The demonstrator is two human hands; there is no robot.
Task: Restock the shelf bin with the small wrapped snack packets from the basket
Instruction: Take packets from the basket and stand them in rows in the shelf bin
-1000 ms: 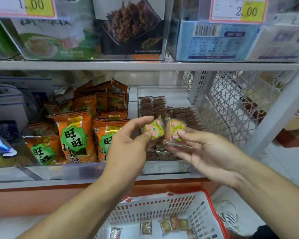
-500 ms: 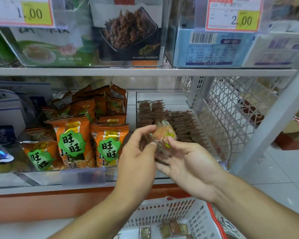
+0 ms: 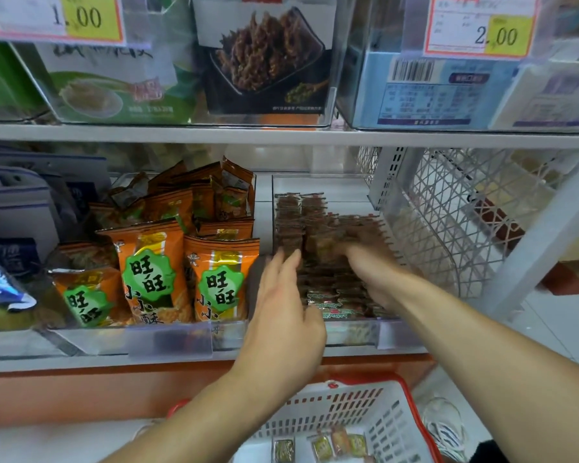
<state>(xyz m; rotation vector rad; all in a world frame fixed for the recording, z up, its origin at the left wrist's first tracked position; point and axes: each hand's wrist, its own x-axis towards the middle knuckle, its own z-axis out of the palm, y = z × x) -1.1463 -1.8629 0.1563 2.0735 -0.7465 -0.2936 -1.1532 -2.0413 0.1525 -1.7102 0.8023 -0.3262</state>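
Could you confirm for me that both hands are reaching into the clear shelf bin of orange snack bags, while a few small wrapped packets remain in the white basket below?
Not quite. In the head view the left hand and right hand reach into the bin of small brown packets, to the right of the orange snack bags. A few wrapped packets do remain in the white basket.

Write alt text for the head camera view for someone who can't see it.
Both hands reach into a clear shelf bin of small wrapped snack packets, the left hand open at its front and the right hand blurred deeper inside. A red-rimmed basket below holds a few more.
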